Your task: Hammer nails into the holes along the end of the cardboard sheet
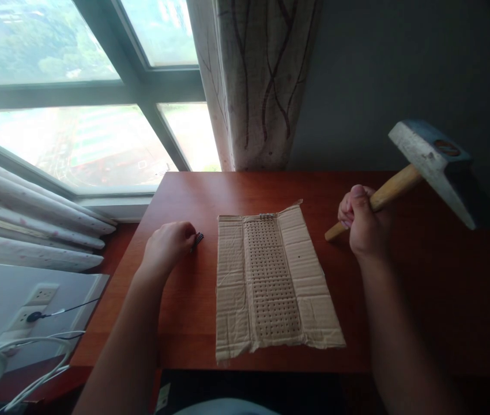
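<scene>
My right hand (362,222) is wrapped round the wooden handle of a hammer (433,158). The hammer is raised over the right side of the table, its heavy metal head up and to the right. Left of the cardboard, my left hand (169,245) is closed low over the table, fingertips pinched at a small bunch of dark nails (198,239). How many it grips is hidden. Between my hands lies a flattened piece of cardboard (232,276), its middle strip full of rows of small holes. A few small nails (266,217) show at the strip's far end.
The reddish wooden table (184,323) ends at a window (115,144) and a patterned curtain (262,86). Another curtain (24,219) hangs at the left. Wall sockets (42,295) and white cables (33,369) are beside the table's left edge.
</scene>
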Motion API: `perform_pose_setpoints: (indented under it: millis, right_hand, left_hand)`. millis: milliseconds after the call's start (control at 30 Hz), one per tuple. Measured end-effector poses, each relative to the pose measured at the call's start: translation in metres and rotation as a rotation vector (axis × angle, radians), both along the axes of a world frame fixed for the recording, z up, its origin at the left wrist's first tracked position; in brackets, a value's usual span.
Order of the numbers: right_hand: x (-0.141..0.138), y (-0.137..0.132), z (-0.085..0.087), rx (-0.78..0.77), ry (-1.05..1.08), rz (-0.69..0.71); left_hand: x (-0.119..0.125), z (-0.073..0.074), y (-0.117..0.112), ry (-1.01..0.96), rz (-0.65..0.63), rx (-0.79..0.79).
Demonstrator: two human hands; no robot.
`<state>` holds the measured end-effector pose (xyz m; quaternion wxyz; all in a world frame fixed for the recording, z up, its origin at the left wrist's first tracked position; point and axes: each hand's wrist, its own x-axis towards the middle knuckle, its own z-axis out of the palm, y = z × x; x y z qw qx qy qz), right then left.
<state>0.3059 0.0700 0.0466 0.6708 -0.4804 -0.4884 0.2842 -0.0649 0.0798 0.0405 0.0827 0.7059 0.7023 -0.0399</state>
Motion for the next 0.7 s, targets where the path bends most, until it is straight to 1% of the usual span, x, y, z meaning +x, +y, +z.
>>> perform_pose_setpoints:
  millis: [133,233,300,367,467,500,533,567,600,700]
  right_hand:
    - [0.001,0.000,0.000,-0.021,-0.001,0.003]
    - [0.001,0.000,0.000,-0.019,-0.007,-0.002]
    - [0.001,0.000,-0.001,-0.021,-0.018,-0.006]
    - [0.001,0.000,-0.001,-0.020,-0.023,-0.010]
    - [0.001,0.000,-0.001,-0.009,-0.019,-0.011]
    - [0.002,0.000,0.000,-0.004,-0.010,-0.007]
    - [0.002,0.000,0.000,0.000,0.002,0.000]
    - [0.002,0.000,0.000,0.003,0.013,0.006]
    - [0.002,0.000,0.001,0.004,0.023,0.011]
    - [0.003,0.000,0.001,0.000,0.040,0.012]
  left_hand:
    - [0.003,-0.002,0.001,0.064,0.013,0.023]
    - [0.002,-0.007,0.003,0.000,0.000,0.090]
    - [0.002,-0.009,0.004,-0.149,-0.006,0.160]
    - [0.006,-0.007,0.003,-0.424,-0.006,0.208]
    - [0.024,0.006,0.000,-0.930,-0.010,0.224]
    - [0.033,0.012,-0.001,-1.062,-0.018,0.236]
    - [0.042,0.019,-0.002,-1.152,-0.033,0.246]
    - [0.051,0.025,-0.003,-1.202,-0.057,0.257]
    - [0.059,0.030,-0.003,-1.207,-0.080,0.287]
    - [0.074,0.041,0.000,-1.052,-0.136,0.437]
